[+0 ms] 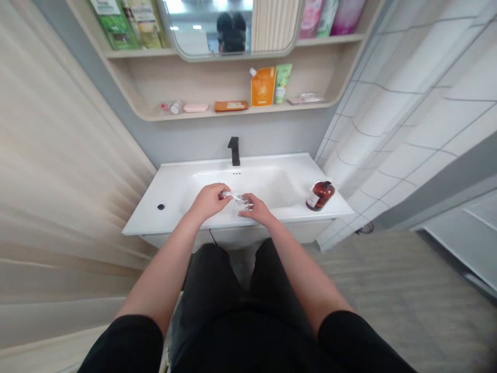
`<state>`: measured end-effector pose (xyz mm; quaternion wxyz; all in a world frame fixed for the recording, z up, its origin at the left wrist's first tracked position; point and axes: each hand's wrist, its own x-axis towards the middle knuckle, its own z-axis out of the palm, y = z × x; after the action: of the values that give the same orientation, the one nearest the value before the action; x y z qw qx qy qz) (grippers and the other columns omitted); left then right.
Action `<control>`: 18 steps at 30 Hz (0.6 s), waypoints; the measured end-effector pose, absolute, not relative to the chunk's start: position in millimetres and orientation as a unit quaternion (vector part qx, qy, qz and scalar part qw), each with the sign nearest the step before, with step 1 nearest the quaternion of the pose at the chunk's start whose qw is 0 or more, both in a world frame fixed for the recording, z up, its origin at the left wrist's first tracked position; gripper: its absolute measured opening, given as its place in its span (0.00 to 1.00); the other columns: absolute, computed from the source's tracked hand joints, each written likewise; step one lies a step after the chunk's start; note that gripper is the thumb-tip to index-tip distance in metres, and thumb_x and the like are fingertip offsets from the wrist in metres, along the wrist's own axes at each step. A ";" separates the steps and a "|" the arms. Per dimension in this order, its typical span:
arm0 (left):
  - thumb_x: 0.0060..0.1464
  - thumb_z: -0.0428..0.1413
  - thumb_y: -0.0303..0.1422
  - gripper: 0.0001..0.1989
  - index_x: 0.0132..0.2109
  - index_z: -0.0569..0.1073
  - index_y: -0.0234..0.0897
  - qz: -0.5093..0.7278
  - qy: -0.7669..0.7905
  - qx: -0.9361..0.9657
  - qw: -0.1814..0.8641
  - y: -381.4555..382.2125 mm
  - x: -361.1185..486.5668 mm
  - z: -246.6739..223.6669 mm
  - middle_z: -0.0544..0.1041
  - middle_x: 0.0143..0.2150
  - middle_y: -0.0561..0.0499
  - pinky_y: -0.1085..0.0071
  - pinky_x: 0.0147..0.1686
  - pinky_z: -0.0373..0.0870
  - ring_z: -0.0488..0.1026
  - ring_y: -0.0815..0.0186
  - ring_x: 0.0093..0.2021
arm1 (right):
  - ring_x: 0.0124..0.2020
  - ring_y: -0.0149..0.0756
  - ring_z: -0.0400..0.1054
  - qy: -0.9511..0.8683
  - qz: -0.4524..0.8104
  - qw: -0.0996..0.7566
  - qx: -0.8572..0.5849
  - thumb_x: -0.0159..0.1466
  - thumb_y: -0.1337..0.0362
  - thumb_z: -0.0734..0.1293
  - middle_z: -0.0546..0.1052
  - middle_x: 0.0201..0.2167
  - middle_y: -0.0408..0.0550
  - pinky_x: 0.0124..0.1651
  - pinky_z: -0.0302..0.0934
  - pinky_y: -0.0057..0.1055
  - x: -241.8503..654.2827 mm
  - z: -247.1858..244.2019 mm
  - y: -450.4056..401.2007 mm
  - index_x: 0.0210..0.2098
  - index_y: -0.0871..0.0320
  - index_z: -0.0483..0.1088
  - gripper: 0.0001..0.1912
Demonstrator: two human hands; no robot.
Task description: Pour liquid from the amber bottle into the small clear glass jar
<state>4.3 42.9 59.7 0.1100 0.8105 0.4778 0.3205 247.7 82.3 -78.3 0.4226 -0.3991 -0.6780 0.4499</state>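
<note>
Over the front part of a long white rectangular basin [276,181], a person's left hand [212,199] pinches a small white piece [230,194] between thumb and fingertips, while the right hand [256,208] curls its fingers around a small clear container [243,203]; the white piece sits at the container's left, and whether the two are joined cannot be told. Both hands are close together, near the basin's front edge. Beyond them, at the back rim, stands a matte black angular faucet [234,151]. On the right end of the counter is an amber-brown bottle [320,196] with a black top and a white label, well apart from the hands; on the left end is a round black spot [160,206]. Nothing stands between the hands and the faucet. Above, a beige shelf [186,85] holds an orange pouch [263,87] with a white cap beside a green tube [282,84]. The container looks transparent and glossy, its outline partly covered by fingers; its contents are too small to make out.
</note>
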 end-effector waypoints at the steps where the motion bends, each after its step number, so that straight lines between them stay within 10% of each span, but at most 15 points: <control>1: 0.62 0.64 0.38 0.09 0.46 0.83 0.39 0.316 0.477 0.814 0.103 42.7 4.2 62.9 0.83 0.39 0.49 0.64 0.41 0.73 0.77 0.61 0.35 | 0.52 0.45 0.76 -0.678 0.450 0.424 -0.398 0.49 0.52 0.85 0.80 0.55 0.50 0.52 0.74 0.40 247.6 -78.4 82.1 0.58 0.49 0.74 0.40; 9: 0.60 0.64 0.35 0.10 0.48 0.86 0.40 0.245 0.471 0.842 0.098 52.0 18.0 60.8 0.84 0.43 0.46 0.61 0.46 0.77 0.80 0.59 0.37 | 0.53 0.46 0.77 -0.684 0.446 0.428 -0.388 0.49 0.51 0.86 0.81 0.56 0.51 0.53 0.74 0.42 246.0 -76.2 80.4 0.58 0.49 0.74 0.40; 18: 0.63 0.63 0.33 0.18 0.59 0.84 0.42 0.324 0.488 0.780 0.218 68.0 42.9 -8.3 0.85 0.61 0.45 0.54 0.68 0.75 0.82 0.53 0.62 | 0.46 0.43 0.78 -0.680 0.436 0.428 -0.405 0.49 0.49 0.86 0.82 0.52 0.50 0.54 0.75 0.42 248.6 -77.0 83.3 0.56 0.51 0.74 0.39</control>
<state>42.9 68.0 -8.3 0.2179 0.7802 0.4884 0.3245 248.6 83.3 -77.0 0.4276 -0.4053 -0.6801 0.4363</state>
